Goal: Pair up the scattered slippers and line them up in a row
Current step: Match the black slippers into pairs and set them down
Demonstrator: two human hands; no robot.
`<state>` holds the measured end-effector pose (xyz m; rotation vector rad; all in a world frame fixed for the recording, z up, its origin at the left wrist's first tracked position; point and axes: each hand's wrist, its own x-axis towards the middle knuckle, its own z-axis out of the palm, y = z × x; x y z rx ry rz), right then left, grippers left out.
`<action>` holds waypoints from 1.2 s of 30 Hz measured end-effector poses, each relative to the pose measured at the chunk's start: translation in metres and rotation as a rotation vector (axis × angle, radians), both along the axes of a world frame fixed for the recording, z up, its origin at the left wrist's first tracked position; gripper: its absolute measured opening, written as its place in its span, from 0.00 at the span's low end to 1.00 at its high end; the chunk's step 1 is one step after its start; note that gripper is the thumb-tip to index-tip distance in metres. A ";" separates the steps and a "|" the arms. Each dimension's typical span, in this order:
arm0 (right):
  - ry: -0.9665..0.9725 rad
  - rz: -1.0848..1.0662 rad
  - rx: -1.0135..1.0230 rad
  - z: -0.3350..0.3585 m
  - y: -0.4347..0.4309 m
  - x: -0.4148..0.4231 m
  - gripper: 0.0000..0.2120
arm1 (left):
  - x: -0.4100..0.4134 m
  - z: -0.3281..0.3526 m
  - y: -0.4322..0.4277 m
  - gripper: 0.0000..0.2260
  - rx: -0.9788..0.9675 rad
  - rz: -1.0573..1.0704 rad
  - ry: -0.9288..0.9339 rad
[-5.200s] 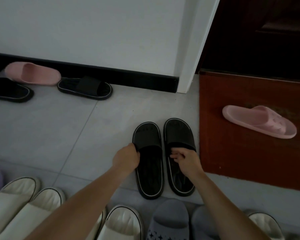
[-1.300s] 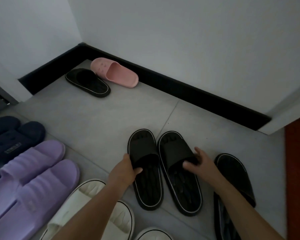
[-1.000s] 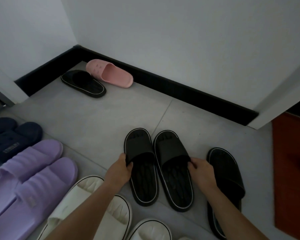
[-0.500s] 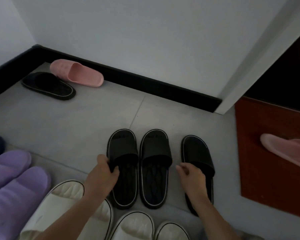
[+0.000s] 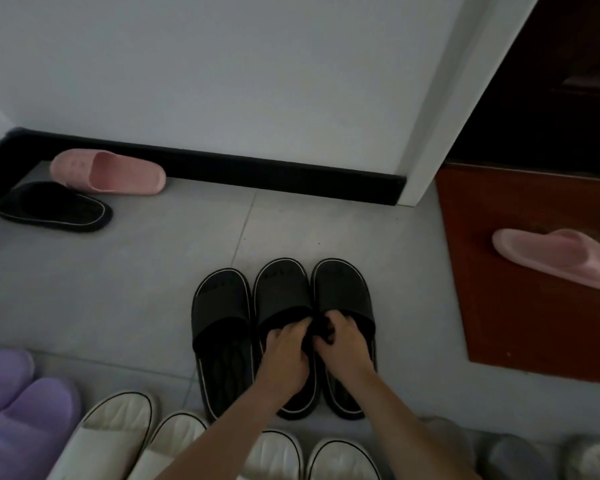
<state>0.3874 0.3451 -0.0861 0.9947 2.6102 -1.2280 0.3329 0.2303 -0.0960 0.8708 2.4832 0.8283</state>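
From the head view, the left hand (image 5: pixel 284 355) curls its fingers round the strap edge of the middle black slipper (image 5: pixel 280 289). The right hand (image 5: pixel 343 344), just beside it, grips the strap edge of the right black slipper (image 5: pixel 340 289). Both slippers lie on the floor, sides touching, toes toward the wall. The left black slipper (image 5: pixel 220 306) lies just beside them, untouched. A fourth black slipper (image 5: pixel 54 207) lies well apart by the baseboard.

The black slippers (image 5: pixel 281 289) in the middle look matt and rubbery. The far-left pink slipper (image 5: pixel 108 173) looks like smooth plastic. The floor tiles (image 5: pixel 136 271) are dull; the right threshold (image 5: pixel 499 306) is reddish wood.
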 end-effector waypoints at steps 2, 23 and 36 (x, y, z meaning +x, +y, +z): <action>0.001 -0.065 0.014 0.001 -0.004 -0.007 0.12 | 0.000 -0.002 -0.001 0.28 0.029 -0.031 -0.014; 0.229 -0.293 0.310 0.192 0.197 0.257 0.21 | 0.149 0.154 0.168 0.37 0.450 -0.177 -0.089; 0.011 -0.628 0.347 0.093 0.320 0.589 0.26 | 0.439 0.090 0.347 0.41 -0.247 -0.740 -0.032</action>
